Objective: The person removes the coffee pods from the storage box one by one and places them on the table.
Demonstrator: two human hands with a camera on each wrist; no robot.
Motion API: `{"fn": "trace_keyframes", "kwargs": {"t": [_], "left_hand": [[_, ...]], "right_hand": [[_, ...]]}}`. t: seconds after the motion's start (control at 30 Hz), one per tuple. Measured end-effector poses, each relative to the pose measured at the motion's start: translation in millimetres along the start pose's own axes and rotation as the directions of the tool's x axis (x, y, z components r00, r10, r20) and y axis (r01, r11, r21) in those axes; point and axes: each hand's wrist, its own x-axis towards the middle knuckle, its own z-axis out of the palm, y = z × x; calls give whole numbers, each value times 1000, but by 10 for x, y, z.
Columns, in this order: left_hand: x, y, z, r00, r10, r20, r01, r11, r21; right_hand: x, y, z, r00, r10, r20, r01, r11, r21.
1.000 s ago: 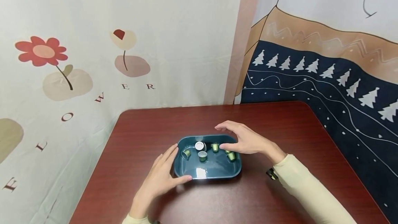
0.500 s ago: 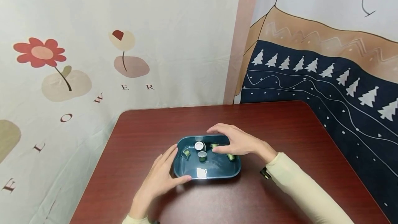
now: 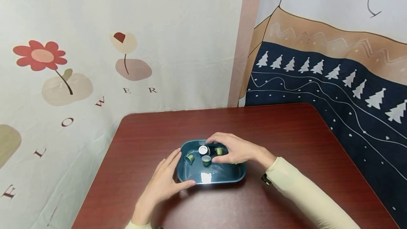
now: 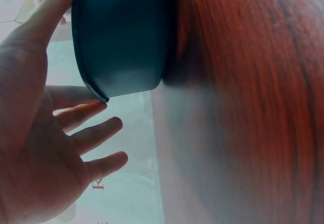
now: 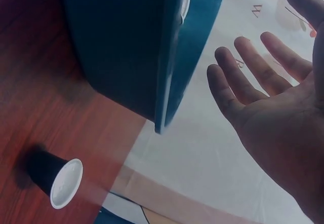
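Observation:
A dark teal tray (image 3: 222, 178) on the table holds several small green coffee capsules with pale lids, among them a white-topped capsule (image 3: 202, 150) and a capsule (image 3: 206, 161) nearer the middle. My left hand (image 3: 162, 181) touches the tray's left end, fingers straight along the rim and thumb at the front edge. Over the tray's right side hovers my right hand (image 3: 238, 149), thumb and fingers spread apart, nothing between them. A green capsule (image 3: 218, 151) shows just beyond its thumb. The hand partly hides the capsules on the right.
In the right wrist view a dark capsule (image 5: 55, 178) with a white lid lies on the table outside the tray; the head view does not show it. The red-brown wooden table (image 3: 159, 126) ends at a printed cloth backdrop (image 3: 190, 45).
My right hand has moved left and slightly closer to me over the tray, its fingers staying apart. The left hand has stayed on the tray's left end.

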Motion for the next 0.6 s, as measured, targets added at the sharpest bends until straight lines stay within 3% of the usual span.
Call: {"fn": "trace_keyframes", "kwargs": {"t": [0.6], "left_hand": [[-11,0,-20,1000,-19,19,19,1000,-9]], "right_hand": [[92,-29,99,992,47,115,-39,997,-65]]}}
